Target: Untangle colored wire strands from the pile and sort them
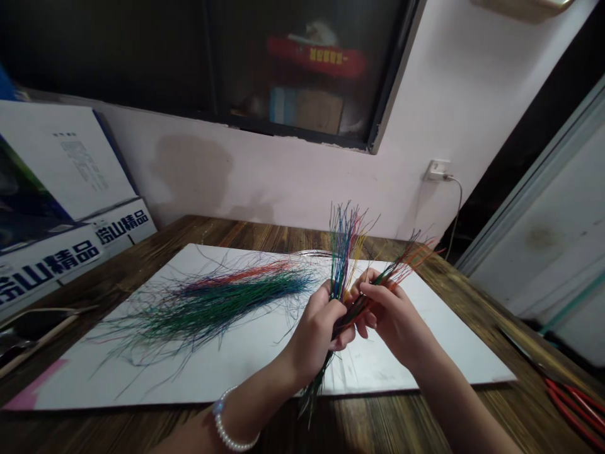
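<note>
My left hand (pixel 321 321) is closed around a bundle of thin coloured wires (pixel 343 252), mostly blue and green with some red, purple and yellow. The bundle's upper ends fan out above the fist and its dark lower ends poke out below. Fingers bent, my right hand (pixel 390 306) pinches a smaller bunch of orange, red and green wires (pixel 401 268) that splits off to the right. Both hands nearly touch over the white board (pixel 449 353). To their left, a large loose pile of green, blue and red wires (pixel 222 302) lies on the board.
The board rests on a dark wooden table (pixel 246 227). Red-handled scissors (pixel 567 397) lie at the right edge. White boxes with blue lettering (pixel 66 252) stand at the left. A wall socket (pixel 438 170) with a plugged-in cable is behind, below and right of a window (pixel 302 69).
</note>
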`<state>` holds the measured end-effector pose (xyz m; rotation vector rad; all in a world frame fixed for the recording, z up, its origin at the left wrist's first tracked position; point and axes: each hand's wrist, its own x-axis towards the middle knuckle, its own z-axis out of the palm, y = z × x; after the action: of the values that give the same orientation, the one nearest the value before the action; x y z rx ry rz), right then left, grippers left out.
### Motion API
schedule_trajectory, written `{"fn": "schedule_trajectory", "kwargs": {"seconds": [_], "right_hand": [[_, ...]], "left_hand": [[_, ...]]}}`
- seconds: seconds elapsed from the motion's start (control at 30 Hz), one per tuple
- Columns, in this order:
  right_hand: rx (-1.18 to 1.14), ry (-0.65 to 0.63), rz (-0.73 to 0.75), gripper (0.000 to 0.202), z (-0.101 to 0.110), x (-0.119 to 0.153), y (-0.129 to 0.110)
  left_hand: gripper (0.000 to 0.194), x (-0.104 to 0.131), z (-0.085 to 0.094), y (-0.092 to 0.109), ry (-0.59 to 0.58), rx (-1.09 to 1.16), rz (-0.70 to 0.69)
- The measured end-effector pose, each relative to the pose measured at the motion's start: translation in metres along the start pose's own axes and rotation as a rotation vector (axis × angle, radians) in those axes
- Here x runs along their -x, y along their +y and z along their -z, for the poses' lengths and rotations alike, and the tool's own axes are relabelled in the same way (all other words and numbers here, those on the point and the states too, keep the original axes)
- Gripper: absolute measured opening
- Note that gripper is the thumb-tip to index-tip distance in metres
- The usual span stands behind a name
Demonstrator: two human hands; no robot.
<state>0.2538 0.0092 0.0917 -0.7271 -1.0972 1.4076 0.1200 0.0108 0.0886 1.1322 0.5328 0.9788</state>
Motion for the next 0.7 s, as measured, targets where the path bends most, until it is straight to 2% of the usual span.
{"fn": "schedule_trajectory", "kwargs": {"seconds": [0.33, 0.7], "right_hand": [[-0.009, 0.017, 0.007, 0.015, -0.0001, 0.0008, 0.0006], [0.008, 0.021, 0.001, 0.014, 0.0001, 0.0001, -0.0001]], "left_hand": [[0.009, 0.0002, -0.0044, 0.0081, 0.012, -0.027, 0.035], [0.008, 0.0026, -0.0056, 0.0074, 0.020, -0.044, 0.000]]}}
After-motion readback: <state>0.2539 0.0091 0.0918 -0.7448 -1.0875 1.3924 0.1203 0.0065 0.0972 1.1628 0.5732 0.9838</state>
